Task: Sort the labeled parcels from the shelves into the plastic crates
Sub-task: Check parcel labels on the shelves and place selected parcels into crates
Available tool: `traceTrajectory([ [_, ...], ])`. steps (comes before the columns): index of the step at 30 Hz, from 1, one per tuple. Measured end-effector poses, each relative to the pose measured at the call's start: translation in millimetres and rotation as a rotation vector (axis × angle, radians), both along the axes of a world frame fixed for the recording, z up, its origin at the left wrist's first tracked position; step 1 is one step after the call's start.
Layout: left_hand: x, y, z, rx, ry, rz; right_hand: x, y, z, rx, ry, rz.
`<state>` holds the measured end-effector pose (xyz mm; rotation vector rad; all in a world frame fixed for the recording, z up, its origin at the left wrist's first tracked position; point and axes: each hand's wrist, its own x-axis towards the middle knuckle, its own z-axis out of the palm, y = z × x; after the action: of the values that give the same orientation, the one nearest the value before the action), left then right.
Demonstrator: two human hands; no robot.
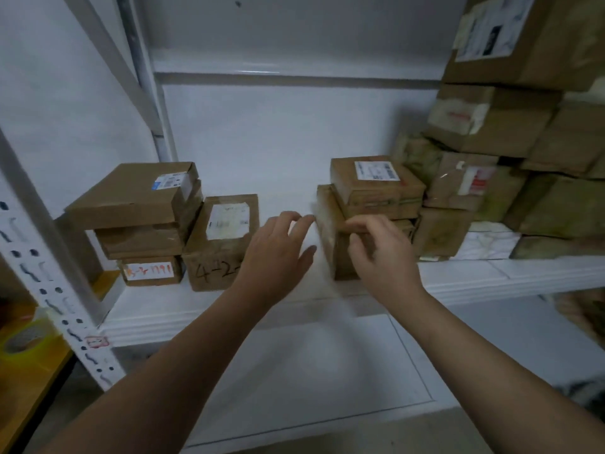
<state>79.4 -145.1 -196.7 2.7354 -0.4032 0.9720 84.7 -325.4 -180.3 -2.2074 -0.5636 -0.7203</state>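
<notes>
- Reaching toward the shelf: left hand is spread open, holding nothing, beside the lower parcel; right hand is curled against its front, grip unclear through blur.
- Two parcels are stacked at centre, with the top parcel labelled; four parcels sit at 9 o'clock.
- The heap at 2 o'clock is cut off.
- Open shelf surface lies between the groups.
</notes>
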Motion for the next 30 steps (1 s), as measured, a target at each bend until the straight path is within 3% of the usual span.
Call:
traceTrajectory([
  [5,27,-57,24,-0.144,0.024,-0.097,12,-60,13,-0.01,0.001,-0.122],
  [12,68,-78,43,-0.101,0.371,0.05,38,-90,29,0.097,0.206,-0.135],
  [17,65,-85,35,-0.277,0.284,0.018,47,-93,31,0.212,0.332,-0.047],
  [25,48,-107,29,-0.793,0.155,-0.066,56,-90,34,0.313,0.406,0.001],
  [30,36,-107,28,-1.075,0.012,-0.106,44,-76,33,0.66,0.498,0.206],
])
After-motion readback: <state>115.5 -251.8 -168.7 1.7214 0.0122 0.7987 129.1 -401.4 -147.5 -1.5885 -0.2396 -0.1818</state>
